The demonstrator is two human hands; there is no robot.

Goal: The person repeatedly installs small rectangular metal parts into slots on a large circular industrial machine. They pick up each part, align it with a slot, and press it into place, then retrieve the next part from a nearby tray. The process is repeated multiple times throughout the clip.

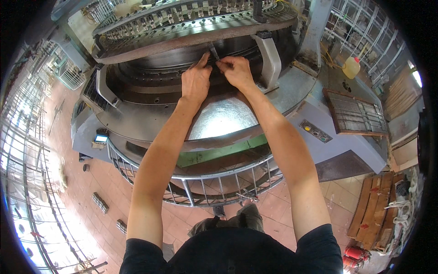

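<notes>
A circular steel machine, likely for knitting, with a dark inner cylinder [164, 64] fills the upper view. My left hand [196, 80] reaches into the gap beneath the upper ring [137, 51], index finger pointing up and other fingers curled; what they hold is hidden. Just to its right, my right hand [235, 73] pinches a narrow metal piece [212, 49] against the cylinder. A pale metal bracket [269, 61] stands right of my hands, and the polished plate [221, 116] lies below them.
A curved railing [186, 186] crosses below my arms. A small screen [101, 138] is at left, a button panel [315, 130] at right. A yellow jug [351, 68], wooden boards [374, 208] and red canisters [353, 255] sit at right. Wire racks [23, 182] line the left.
</notes>
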